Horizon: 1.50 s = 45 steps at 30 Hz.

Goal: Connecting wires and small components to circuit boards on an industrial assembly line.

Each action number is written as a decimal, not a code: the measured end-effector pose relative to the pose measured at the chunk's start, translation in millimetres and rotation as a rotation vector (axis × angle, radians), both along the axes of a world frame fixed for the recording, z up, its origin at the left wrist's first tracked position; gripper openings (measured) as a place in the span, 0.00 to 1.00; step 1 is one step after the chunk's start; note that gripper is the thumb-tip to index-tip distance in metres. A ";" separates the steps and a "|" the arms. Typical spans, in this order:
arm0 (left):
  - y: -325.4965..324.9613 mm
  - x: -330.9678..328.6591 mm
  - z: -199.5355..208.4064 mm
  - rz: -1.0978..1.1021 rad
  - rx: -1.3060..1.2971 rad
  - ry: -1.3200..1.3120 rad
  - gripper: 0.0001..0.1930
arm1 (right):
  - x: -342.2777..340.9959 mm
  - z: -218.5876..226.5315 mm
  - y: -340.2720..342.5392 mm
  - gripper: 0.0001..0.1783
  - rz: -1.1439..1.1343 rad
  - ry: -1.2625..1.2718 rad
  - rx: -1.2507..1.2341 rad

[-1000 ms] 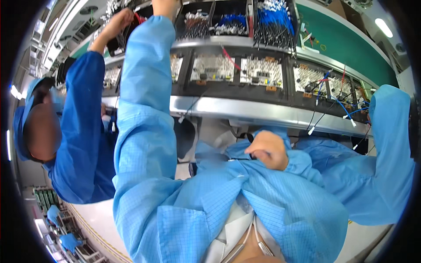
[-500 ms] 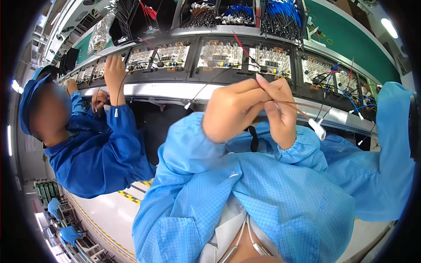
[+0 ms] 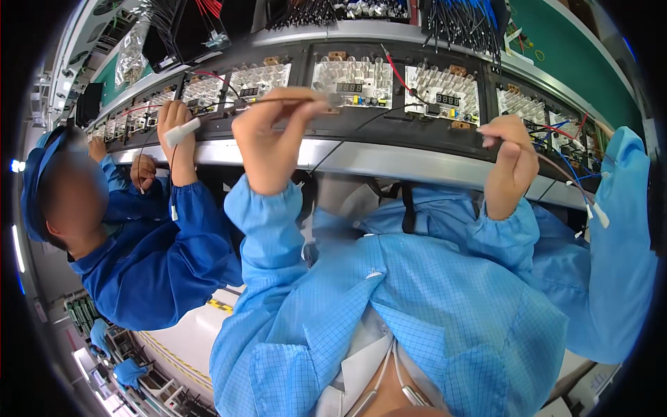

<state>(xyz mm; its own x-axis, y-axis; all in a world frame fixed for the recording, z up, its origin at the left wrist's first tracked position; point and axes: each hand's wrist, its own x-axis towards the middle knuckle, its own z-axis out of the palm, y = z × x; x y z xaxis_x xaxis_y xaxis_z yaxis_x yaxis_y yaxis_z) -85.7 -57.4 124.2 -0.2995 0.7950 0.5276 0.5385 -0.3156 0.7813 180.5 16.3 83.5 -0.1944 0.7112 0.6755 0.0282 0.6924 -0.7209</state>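
Note:
My left hand (image 3: 272, 139) is raised in front of the row of circuit boards, its thumb and fingers pinched on a brown wire (image 3: 281, 99). That wire runs leftward to a white plug (image 3: 183, 131); its other end is blurred at my fingertips. Farther right, my right hand (image 3: 512, 167) is closed over another brownish wire (image 3: 558, 168), which trails out on its right side toward white plugs (image 3: 599, 215). A small pale tip shows at its fingertips. Between my hands lie a board with a digit display (image 3: 349, 88) and a second such board (image 3: 445, 97).
The boards sit in a dark tray rail (image 3: 292, 76) along a metal edge (image 3: 361, 154). Red and black leads hang from some boards. Wire bundles (image 3: 462, 24) stand behind. At left, a co-worker in dark blue (image 3: 149, 257) works at the rail; another light-blue sleeve (image 3: 625, 187) reaches in at right.
My hands were together near the middle and have moved apart. The left went left with a brown wire and its plug; the right went right with another wire.

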 end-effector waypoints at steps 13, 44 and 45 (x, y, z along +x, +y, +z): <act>2.5 -15.4 -33.2 0.035 0.038 0.370 0.05 | 20.7 1.7 3.9 0.13 -0.167 -0.244 0.150; 0.5 -12.4 -24.8 0.027 0.028 0.413 0.07 | 8.7 -0.5 15.1 0.05 -0.072 -0.399 0.187; -0.1 -12.7 -24.6 0.029 0.015 0.405 0.07 | 8.4 -2.3 14.5 0.06 -0.056 -0.404 0.151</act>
